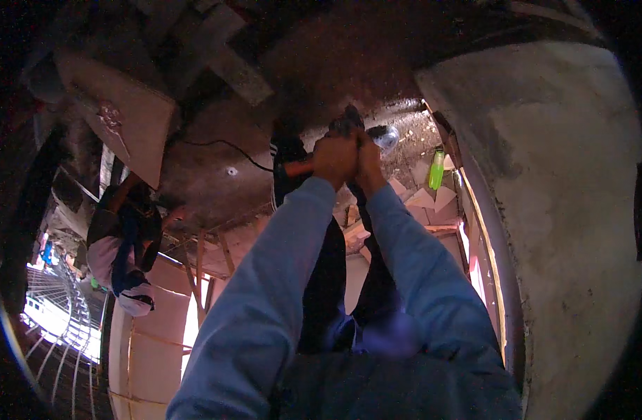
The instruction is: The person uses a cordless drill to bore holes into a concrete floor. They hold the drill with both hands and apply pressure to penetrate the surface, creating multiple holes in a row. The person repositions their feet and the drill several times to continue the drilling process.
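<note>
My left hand (335,159) is closed around a corded power tool (298,169) with an orange-red body and a dark front end. Its black cord (226,142) curves off to the left. Beside it, my right hand (368,162) is closed too, pressed against the left at the tool's dark front end. The fingers and the shadow hide much of the tool, so its exact kind does not show. Just right of my hands lies a shiny, roundish, pale object (385,137) that I cannot make out. Both my forearms, in blue-grey sleeves, reach forward from below.
A bottle of bright green liquid (436,168) stands to the right, near broken flat pieces (426,199). A rough grey wall (573,210) fills the right side. At left, a person (128,241) in a light cap is beside a large tan board (121,112). Dark slabs (230,66) lie at the far left.
</note>
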`<state>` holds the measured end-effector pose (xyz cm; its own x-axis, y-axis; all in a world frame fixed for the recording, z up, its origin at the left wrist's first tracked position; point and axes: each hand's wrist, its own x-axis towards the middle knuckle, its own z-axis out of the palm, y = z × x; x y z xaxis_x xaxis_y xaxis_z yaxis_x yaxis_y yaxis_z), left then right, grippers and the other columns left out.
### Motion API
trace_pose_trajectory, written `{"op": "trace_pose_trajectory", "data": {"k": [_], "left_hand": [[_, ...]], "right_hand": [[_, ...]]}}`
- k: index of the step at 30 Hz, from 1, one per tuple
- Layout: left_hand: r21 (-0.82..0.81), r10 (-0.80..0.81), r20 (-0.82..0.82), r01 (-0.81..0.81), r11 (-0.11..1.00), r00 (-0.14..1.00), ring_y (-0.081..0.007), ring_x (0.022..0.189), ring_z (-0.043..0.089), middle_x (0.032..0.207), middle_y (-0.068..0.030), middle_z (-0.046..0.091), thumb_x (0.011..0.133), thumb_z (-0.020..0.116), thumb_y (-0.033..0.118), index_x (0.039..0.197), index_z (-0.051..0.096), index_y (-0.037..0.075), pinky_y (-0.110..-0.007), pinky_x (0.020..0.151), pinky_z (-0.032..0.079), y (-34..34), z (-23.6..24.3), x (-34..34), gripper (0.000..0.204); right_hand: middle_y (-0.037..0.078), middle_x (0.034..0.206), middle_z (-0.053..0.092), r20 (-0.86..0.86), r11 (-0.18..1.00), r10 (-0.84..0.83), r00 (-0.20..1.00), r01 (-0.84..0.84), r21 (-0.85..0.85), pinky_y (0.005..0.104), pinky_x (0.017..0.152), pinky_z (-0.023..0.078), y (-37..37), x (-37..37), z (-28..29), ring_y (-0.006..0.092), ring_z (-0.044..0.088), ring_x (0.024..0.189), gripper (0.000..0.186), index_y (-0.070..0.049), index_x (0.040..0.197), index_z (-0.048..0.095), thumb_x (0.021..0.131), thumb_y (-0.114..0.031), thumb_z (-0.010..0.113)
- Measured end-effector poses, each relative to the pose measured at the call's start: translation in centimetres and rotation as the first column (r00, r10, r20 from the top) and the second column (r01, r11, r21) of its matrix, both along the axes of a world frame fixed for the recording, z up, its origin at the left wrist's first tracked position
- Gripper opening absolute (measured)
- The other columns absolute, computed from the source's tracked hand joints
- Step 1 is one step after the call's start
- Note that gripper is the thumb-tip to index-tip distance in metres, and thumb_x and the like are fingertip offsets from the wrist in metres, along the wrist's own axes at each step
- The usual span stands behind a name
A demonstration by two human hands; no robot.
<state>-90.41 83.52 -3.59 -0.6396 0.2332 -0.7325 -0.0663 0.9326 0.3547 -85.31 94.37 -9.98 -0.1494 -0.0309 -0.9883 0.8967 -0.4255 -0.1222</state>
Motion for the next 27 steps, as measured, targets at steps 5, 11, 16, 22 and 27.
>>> {"op": "trace_pose_trajectory", "data": {"k": [5,11,16,22,27], "left_hand": [[-0.020,-0.026,0.055,0.027,0.999,0.998,-0.0367,0.081,0.074,0.095,-0.0192,0.074,0.087,0.062,0.018,0.129,0.057,0.003,-0.049,0.068,0.061,0.1,0.4,0.0,0.045],[-0.052,-0.078,0.064,0.082,0.995,0.995,-0.0310,0.086,0.074,0.092,-0.0140,0.074,0.088,0.059,0.021,0.128,0.059,0.010,-0.045,0.064,0.059,0.2,1.0,-0.4,0.041],[-0.055,-0.004,0.044,0.006,0.998,0.999,-0.0323,0.089,0.073,0.094,-0.0145,0.074,0.088,0.059,0.020,0.128,0.060,0.008,-0.046,0.068,0.060,0.1,1.5,-0.7,0.042],[-0.044,-0.005,-0.030,0.004,0.999,1.000,-0.0328,0.088,0.074,0.093,-0.0151,0.074,0.089,0.058,0.019,0.129,0.060,0.004,-0.047,0.069,0.060,0.2,1.3,-0.4,0.043],[-0.040,0.015,-0.025,-0.016,0.999,1.000,-0.0340,0.086,0.074,0.093,-0.0146,0.075,0.089,0.058,0.020,0.130,0.060,0.006,-0.047,0.068,0.060,0.4,0.6,0.5,0.043]], "right_hand": [[0.011,0.107,0.069,0.060,1.000,-0.018,0.998,0.017,0.021,0.0378,0.087,0.055,0.1,-0.6,1.0,0.0235,0.067,0.097,0.037,-0.002,0.113,0.067,0.101,-0.033,0.053],[0.013,0.108,0.070,0.072,0.999,0.035,0.997,-0.037,0.023,0.0379,0.086,0.056,0.0,-0.6,0.6,0.0248,0.067,0.096,0.037,-0.001,0.113,0.067,0.101,-0.032,0.053],[0.013,0.108,0.070,0.124,0.992,0.111,0.986,-0.118,0.052,0.0379,0.086,0.056,-0.2,-0.5,0.0,0.0243,0.068,0.098,0.036,-0.001,0.114,0.066,0.102,-0.032,0.052],[0.012,0.109,0.070,0.057,0.999,0.043,0.997,-0.043,0.002,0.0380,0.086,0.056,0.3,0.3,-0.7,0.0241,0.068,0.098,0.038,-0.001,0.116,0.065,0.103,-0.033,0.050],[0.012,0.111,0.070,0.073,0.996,0.086,0.994,-0.087,0.007,0.0379,0.089,0.055,0.2,0.4,-0.7,0.0240,0.067,0.100,0.042,-0.003,0.121,0.064,0.102,-0.038,0.054]]}}
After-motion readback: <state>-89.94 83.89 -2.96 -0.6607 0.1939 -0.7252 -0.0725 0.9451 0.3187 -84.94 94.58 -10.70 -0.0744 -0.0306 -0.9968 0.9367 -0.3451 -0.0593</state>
